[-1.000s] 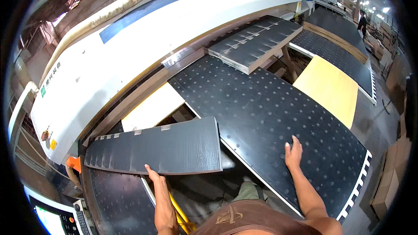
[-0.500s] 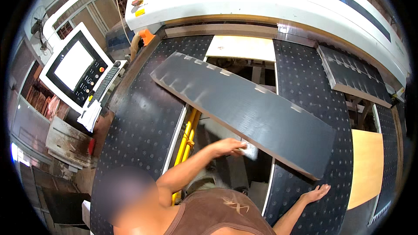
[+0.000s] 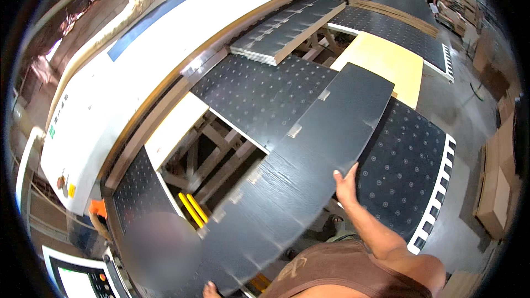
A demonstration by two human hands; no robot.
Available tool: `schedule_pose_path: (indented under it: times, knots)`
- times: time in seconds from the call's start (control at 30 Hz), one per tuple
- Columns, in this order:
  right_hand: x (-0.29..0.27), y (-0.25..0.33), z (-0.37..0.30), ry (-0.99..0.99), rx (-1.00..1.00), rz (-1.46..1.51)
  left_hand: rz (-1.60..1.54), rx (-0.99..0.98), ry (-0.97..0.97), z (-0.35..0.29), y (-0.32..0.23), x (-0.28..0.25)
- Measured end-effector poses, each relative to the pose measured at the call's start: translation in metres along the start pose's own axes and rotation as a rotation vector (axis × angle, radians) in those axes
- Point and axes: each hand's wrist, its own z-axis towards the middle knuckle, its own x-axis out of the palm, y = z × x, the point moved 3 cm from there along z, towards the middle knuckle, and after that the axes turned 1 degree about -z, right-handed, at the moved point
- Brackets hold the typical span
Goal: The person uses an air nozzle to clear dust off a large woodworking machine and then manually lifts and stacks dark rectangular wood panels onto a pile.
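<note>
A long dark grey board point(image 3: 309, 154) stretches diagonally across the machine bed, with pieces of clear tape along its far edge. At its near long edge, right of the middle, my right hand point(image 3: 348, 187) grips the board, thumb on top and the other fingers along the side. Low in the picture my left hand point(image 3: 211, 291) shows only in part. Its thumb rests over the board's near edge and the remaining fingers are hidden. The board's far right end reaches a pale yellow panel point(image 3: 386, 60).
A stack of dark boards point(image 3: 287, 27) lies beyond, by the long white machine beam point(image 3: 165, 27). Gaps with yellow pipes point(image 3: 193, 209) divide the black studded bed point(image 3: 259, 94). The control screen point(image 3: 77, 281) stands lower left; cardboard boxes point(image 3: 497, 187) lean at right.
The view has swung to the right. The board has shifted toward the pale panel. My right hand, earlier open beside it, now grips it; the shiny whitish thing by my left hand is out of sight.
</note>
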Motion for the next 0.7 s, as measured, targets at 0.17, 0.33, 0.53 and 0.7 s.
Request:
schedule_pose_path:
  times: [0.17,0.33,0.53,0.7]
  knots:
    - [-0.032,0.003,0.084,0.099,-0.038,0.277,-0.268,-0.1,0.166,-0.061,0.009,0.053]
    - [-0.03,0.029,0.223,0.149,-0.042,0.179,-0.009,0.166,0.19,-0.041,-0.029,0.141]
    - [-0.025,0.005,0.281,-0.079,-0.359,-0.026,-0.258,0.291,0.456,-0.028,-0.145,0.332]
    - [-0.02,0.032,0.223,0.036,-0.506,-0.38,-0.392,0.367,0.711,0.0,-0.224,0.465]
